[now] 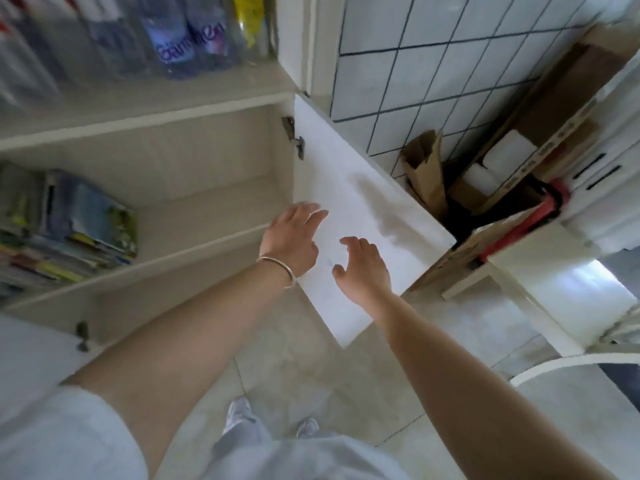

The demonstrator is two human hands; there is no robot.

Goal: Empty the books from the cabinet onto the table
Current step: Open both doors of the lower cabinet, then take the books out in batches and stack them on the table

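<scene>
In front of the open cabinet: both bare hands reach forward over the white door panel, holding nothing.
Cabinet: a pale cream wooden cabinet (207, 188) with its lower compartment open; the right part of the shelf is bare.
Books: a stack of colourful, glossy books (65, 230) lies flat on the lower shelf at the far left of the compartment, well apart from both hands.
Door: the white flat cabinet door (360, 216) stands swung out to the right on its metal hinge (294, 136).
Left hand: the left hand (292, 239) is palm down, fingers loosely spread, near the door's inner face; whether it touches is unclear. A thin metal bangle (277, 270) circles the wrist.
Right hand: the right hand (363, 268) is just beside it, fingers slightly curled and apart, over the door.
Upper shelf: blurred plastic bottles with purple labels (187, 36).
Right side: brown cardboard boxes (485, 188) against a white tiled wall (433, 64).
</scene>
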